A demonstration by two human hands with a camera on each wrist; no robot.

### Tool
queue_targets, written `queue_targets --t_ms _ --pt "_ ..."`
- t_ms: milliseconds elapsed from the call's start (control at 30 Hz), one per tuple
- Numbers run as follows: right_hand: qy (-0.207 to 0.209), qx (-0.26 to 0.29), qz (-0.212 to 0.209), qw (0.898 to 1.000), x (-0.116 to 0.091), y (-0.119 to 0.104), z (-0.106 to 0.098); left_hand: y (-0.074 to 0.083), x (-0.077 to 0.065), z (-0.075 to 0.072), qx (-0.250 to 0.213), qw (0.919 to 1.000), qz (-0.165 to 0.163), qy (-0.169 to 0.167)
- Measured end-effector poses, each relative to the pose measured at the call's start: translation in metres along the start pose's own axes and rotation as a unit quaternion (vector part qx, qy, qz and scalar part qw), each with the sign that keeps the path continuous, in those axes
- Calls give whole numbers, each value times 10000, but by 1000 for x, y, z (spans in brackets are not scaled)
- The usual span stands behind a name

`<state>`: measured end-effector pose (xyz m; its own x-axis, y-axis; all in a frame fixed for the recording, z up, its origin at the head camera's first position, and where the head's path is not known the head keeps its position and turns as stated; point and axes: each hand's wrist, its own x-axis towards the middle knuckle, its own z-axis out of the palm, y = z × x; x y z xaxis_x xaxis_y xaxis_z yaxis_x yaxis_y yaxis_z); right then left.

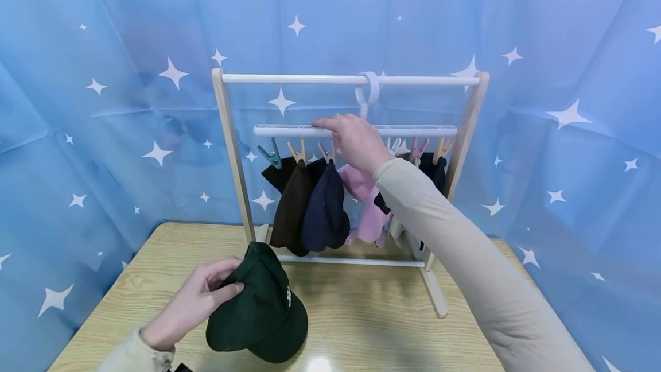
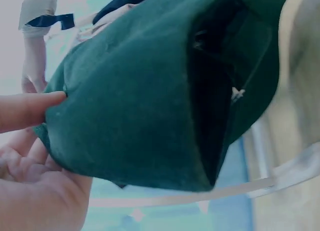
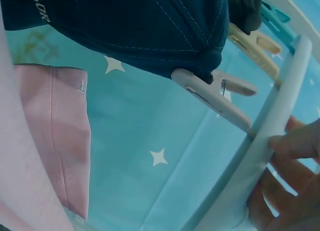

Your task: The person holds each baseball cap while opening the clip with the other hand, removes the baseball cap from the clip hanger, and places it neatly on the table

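- Nearest was the left hand [image 1: 201, 297], coming out of a pale sleeve [image 1: 135, 355] and pinching the back end of a dark green cap [image 1: 253, 309], thumb on one side and fingers on the other.
- That cap was in front of the rack, tilted with its brim down and to the right, small white mark on the front. Couldn't tell if the brim was touching the wood-grain worktop [image 1: 372, 317].
- The other sleeve [image 1: 465, 251] reached across to the right hand [image 1: 356, 139], which was gripping the white bar of a hanger [image 1: 420, 131] near the middle, thumb and fingers on opposite sides.
- Clips hung under that bar: a teal clip [image 1: 272, 155] at the left end, then a yellow clip [image 1: 298, 151], then a pale clip [image 1: 327, 152].
- Yellow one had a dark brown cap [image 1: 286, 211], pale one a navy cap [image 1: 322, 211] with white lettering in the right wrist view. A pink item [image 1: 374, 220] hung right of those, with a black item [image 1: 438, 172] further along.
- The hanger's hook [image 1: 370, 88] sat over the top rail of a wood-and-white rack [image 1: 234, 154].
- Way at the back: a blue curtain [image 1: 129, 179] with white stars.
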<state>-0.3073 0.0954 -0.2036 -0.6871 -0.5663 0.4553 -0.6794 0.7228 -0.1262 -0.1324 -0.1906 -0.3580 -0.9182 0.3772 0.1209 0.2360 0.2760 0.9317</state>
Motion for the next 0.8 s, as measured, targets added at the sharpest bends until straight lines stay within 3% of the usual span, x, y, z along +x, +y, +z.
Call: queue_targets --t_ms 267,367,533,633,800 --pt "-29 -27 98 9999 1 0 -1 -30 -17 -5 -766 9930 -875 181" --pt "-34 -51 148 9999 0 0 -2 -39 -20 -6 -690 9862 -1469 319" --pt "-38 -77 207 9997 -2 1 -4 -54 -14 -2 -147 9695 -2346 695" --pt "-90 -88 259 9996 -2 1 -4 -63 -8 -1 17 9623 -2583 856" --pt "-218 -180 298 9992 -1 0 -5 -75 -2 -6 -43 9609 -2631 860"
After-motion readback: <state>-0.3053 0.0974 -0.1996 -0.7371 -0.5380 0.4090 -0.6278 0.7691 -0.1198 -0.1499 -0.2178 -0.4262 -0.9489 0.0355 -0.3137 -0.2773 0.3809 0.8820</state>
